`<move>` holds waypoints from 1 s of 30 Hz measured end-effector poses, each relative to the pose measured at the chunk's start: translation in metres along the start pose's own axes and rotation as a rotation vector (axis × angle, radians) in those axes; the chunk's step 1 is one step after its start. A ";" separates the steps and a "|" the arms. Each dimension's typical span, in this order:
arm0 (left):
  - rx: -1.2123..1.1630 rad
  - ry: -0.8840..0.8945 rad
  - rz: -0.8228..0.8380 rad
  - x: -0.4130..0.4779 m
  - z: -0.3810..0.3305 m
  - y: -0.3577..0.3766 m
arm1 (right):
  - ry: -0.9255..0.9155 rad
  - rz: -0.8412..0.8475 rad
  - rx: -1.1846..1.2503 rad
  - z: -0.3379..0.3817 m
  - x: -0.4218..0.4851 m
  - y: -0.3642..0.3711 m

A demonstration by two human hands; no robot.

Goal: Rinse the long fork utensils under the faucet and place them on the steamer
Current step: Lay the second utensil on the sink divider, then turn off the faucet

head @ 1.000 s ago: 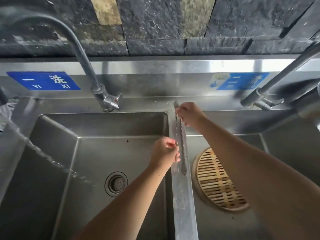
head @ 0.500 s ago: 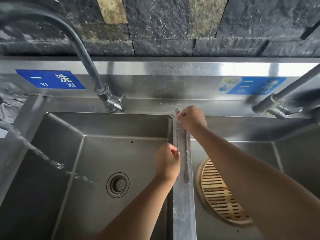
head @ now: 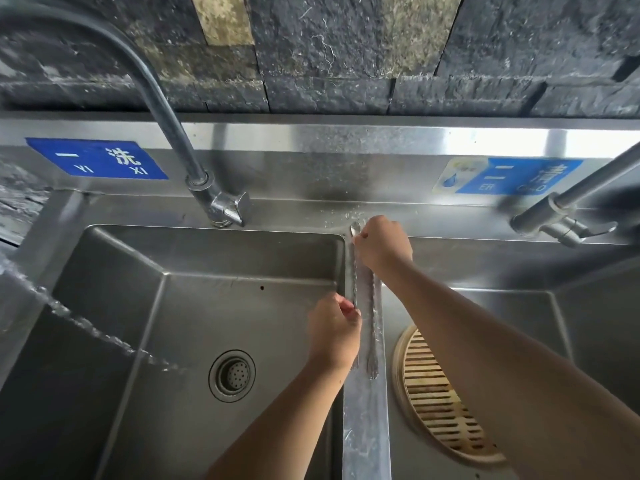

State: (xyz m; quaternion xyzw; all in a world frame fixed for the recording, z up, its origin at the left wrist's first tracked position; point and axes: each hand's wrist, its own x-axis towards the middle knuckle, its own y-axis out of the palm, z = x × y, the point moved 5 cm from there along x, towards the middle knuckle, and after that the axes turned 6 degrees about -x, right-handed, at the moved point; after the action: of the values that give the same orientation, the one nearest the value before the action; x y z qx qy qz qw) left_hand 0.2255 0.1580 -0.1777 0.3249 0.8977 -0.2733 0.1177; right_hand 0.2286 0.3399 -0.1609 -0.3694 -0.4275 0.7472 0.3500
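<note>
Two long metal forks (head: 372, 327) lie lengthwise on the steel divider (head: 367, 427) between the two sink basins, tines toward me. My right hand (head: 381, 244) is closed on their far handle ends. My left hand (head: 334, 336) pinches the left fork near its middle. A round bamboo steamer (head: 429, 400) sits in the right basin, partly hidden by my right forearm. The left faucet (head: 166, 119) arches out of view at the left, and a stream of water (head: 86, 327) falls into the left basin.
The left basin (head: 194, 306) has a round drain strainer (head: 232, 375). A second faucet (head: 568, 209) stands at the back right. Blue labels are stuck on the steel backsplash. A dark stone wall rises behind.
Both hands have stayed on the forks on the divider; my view has shifted slightly, so everything sits a little lower and further right in the frame.
</note>
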 end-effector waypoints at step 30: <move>-0.249 -0.072 0.030 0.063 -0.036 -0.213 | -0.199 0.109 0.295 0.124 -0.071 -0.017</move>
State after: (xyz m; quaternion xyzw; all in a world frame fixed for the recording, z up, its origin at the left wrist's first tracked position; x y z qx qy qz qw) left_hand 0.0385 0.0747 -0.0847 0.3114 0.9148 -0.1695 0.1934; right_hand 0.1606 0.2401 -0.0834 -0.2610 -0.3253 0.8525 0.3152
